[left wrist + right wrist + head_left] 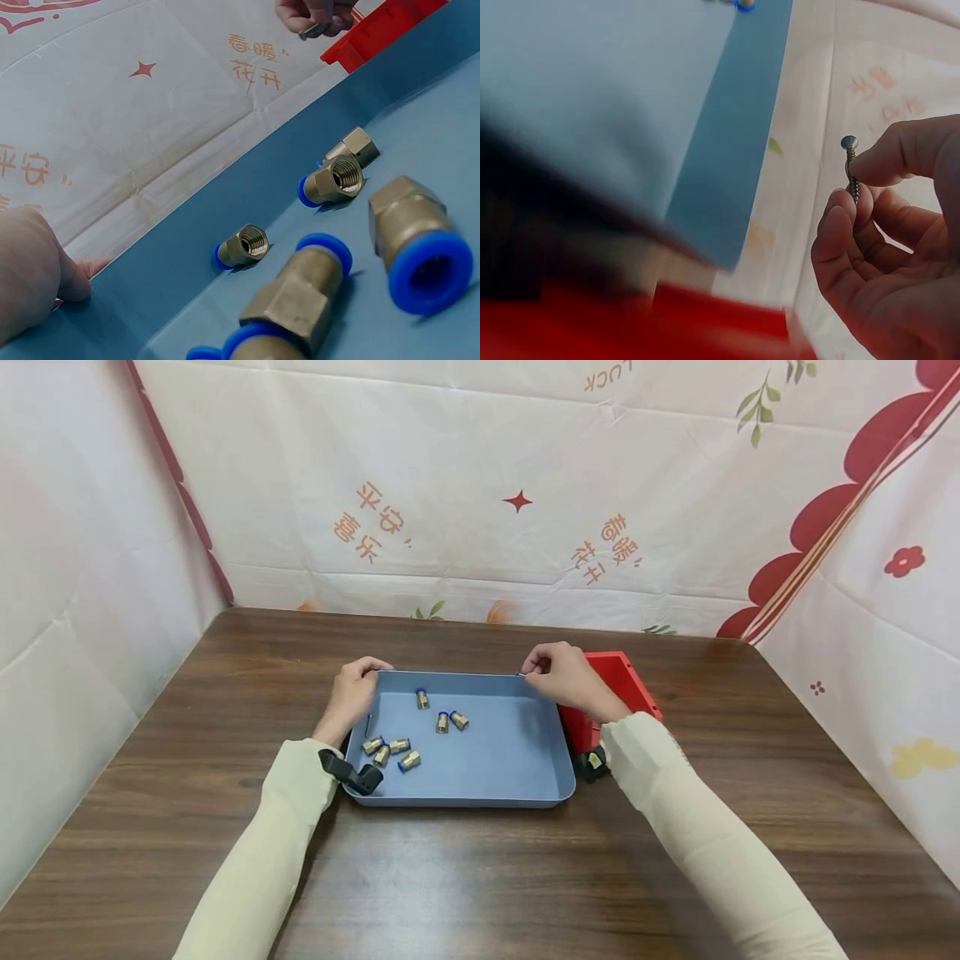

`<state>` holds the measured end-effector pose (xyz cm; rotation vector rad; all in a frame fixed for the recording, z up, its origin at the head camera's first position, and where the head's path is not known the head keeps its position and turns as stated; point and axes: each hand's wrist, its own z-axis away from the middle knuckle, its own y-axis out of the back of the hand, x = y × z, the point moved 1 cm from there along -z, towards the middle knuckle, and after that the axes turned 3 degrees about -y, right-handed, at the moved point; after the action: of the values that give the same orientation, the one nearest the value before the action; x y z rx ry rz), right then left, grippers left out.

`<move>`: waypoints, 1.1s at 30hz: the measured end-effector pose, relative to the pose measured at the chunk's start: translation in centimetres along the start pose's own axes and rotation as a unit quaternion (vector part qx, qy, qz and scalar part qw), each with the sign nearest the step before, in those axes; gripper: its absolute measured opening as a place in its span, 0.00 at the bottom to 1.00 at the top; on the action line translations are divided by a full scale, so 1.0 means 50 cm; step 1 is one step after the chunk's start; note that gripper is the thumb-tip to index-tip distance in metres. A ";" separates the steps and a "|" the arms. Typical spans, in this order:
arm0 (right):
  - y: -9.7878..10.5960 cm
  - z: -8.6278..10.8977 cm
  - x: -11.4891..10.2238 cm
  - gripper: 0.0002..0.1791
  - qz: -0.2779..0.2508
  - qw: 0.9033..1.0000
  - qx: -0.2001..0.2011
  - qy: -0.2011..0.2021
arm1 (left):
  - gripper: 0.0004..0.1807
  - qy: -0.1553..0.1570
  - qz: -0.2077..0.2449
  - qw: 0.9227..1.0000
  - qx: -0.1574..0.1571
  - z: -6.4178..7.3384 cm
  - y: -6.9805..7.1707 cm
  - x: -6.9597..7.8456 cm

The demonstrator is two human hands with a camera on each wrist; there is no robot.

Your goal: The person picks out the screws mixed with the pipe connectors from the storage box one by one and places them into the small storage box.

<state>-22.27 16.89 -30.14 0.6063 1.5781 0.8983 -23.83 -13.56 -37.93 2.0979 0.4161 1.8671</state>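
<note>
My right hand (564, 677) pinches a small metal screw (851, 161) between thumb and fingertips, its head pointing up in the right wrist view. That hand is above the far right part of a blue-grey tray (487, 802), beside the red bin. At the tray's far left corner, my left hand (355, 693) grips the rim, with part of its fingers hidden behind the wall. Several brass push-in fittings (409, 762) with blue collars lie in the left half of the tray. A thin dark screw-like piece (368, 724) lies by the left wall.
A red bin (618, 681) stands against the tray's right side, partly covered by the right forearm. The brown wooden table (450, 877) extends around both. A printed white cloth (465, 485) hangs behind the table and at its sides.
</note>
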 end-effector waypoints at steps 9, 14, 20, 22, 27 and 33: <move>0.043 0.017 0.051 0.07 0.014 1.000 0.016 -0.010 | 0.19 -0.002 -0.004 1.000 0.001 -0.001 0.002 -0.003; 0.058 0.029 0.075 0.08 0.029 0.999 0.020 -0.024 | 0.19 0.002 -0.001 1.000 0.001 0.000 0.001 -0.002; 0.078 0.047 0.104 0.09 0.029 0.998 0.003 -0.049 | 0.19 0.000 0.003 1.000 0.000 0.000 0.000 0.001; 0.084 0.051 0.116 0.10 0.031 0.998 0.002 -0.055 | 0.19 0.000 0.002 1.000 -0.001 0.000 0.000 0.001; 0.096 0.059 0.137 0.10 0.035 0.997 0.007 -0.069 | 0.19 0.000 0.000 1.000 0.001 -0.001 0.000 0.001; 0.101 0.062 0.150 0.10 0.039 0.997 0.013 -0.063 | 0.19 0.001 0.001 1.000 0.000 -0.002 -0.001 0.000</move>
<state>-21.23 26.39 -30.51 0.7336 1.4629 0.8812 -23.90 -13.51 -37.93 2.0980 0.4147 1.8714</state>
